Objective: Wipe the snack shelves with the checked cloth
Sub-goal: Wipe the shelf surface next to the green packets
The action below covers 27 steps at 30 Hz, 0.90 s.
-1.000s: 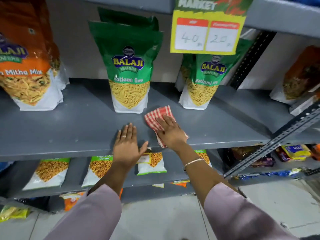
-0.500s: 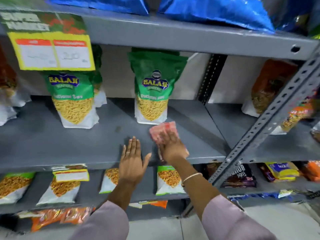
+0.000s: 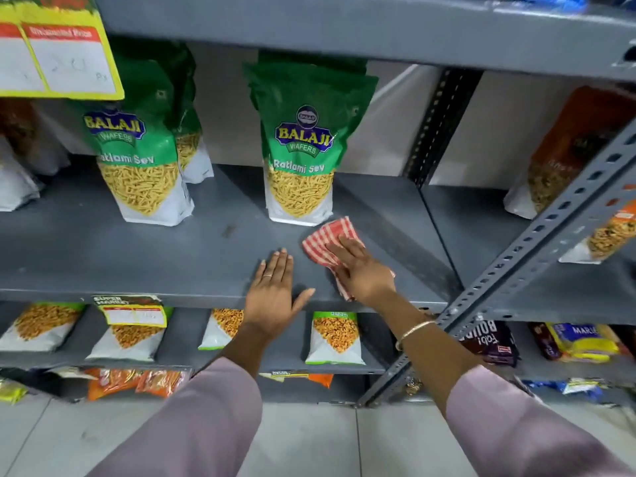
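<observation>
A red-and-white checked cloth (image 3: pixel 325 241) lies flat on the grey metal snack shelf (image 3: pixel 144 256), just right of a green Balaji Ratlami Sev bag (image 3: pixel 303 146). My right hand (image 3: pixel 361 273) presses down on the cloth with fingers spread over it. My left hand (image 3: pixel 273 297) rests flat on the shelf's front part, fingers apart and holding nothing, a hand's width left of the cloth. A second green Ratlami Sev bag (image 3: pixel 141 156) stands further left on the same shelf.
A slanted perforated grey upright (image 3: pixel 537 242) crosses at the right, beside a dark back post (image 3: pixel 437 122). Orange snack bags (image 3: pixel 564 149) stand on the right-hand shelf. A yellow price tag (image 3: pixel 58 56) hangs top left. Small packets (image 3: pixel 334 339) line the lower shelf.
The view has swung to the right along the shelf. Both hands and the cloth have slid rightward, from in front of the left green bag to beside the right one.
</observation>
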Tool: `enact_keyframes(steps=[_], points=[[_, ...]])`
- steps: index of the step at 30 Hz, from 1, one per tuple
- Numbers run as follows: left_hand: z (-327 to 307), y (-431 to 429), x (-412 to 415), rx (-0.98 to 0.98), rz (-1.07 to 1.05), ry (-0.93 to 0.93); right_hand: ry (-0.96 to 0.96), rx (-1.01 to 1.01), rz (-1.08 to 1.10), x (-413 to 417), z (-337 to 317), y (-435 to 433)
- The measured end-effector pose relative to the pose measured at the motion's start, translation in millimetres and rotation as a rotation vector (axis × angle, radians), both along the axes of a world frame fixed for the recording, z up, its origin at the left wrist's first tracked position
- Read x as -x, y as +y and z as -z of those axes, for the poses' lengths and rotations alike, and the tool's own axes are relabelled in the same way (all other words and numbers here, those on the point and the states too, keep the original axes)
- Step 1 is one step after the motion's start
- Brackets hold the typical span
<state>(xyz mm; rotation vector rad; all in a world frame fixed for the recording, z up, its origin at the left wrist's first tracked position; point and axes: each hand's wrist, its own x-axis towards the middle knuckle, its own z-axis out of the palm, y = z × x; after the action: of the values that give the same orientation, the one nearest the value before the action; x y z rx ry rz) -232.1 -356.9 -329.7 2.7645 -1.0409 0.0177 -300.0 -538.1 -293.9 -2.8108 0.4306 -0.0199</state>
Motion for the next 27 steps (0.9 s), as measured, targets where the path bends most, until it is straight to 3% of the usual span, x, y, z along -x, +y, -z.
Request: enact_keyframes(steps=[3, 6, 8, 11, 16, 20, 27], points=[[5, 1, -3, -0.007, 0.039, -0.022, -0.123, -0.102, 0.13, 5, 1, -11], [8, -1, -5, -0.008, 0.044, -0.019, -0.211, -0.081, 0.586, 19, 8, -19], [9, -2, -5, -0.021, 0.048, -0.003, -0.124, -0.076, 0.829, 20, 14, -34], [11, 0, -6, -0.003, 0.046, -0.003, 0.039, -0.187, 0.943, 1, 19, -61], [8, 3, -6, 0.019, 0.013, -0.029, -0.08, -0.218, 0.872, -36, 6, -86], [8, 0, -7, 0.046, 0.017, -0.077, 0.033, -0.047, 0.745, -76, 11, -110], [9, -2, -8, 0.079, 0.029, -0.056, 0.045, -0.119, 0.614, -124, 3, -110]])
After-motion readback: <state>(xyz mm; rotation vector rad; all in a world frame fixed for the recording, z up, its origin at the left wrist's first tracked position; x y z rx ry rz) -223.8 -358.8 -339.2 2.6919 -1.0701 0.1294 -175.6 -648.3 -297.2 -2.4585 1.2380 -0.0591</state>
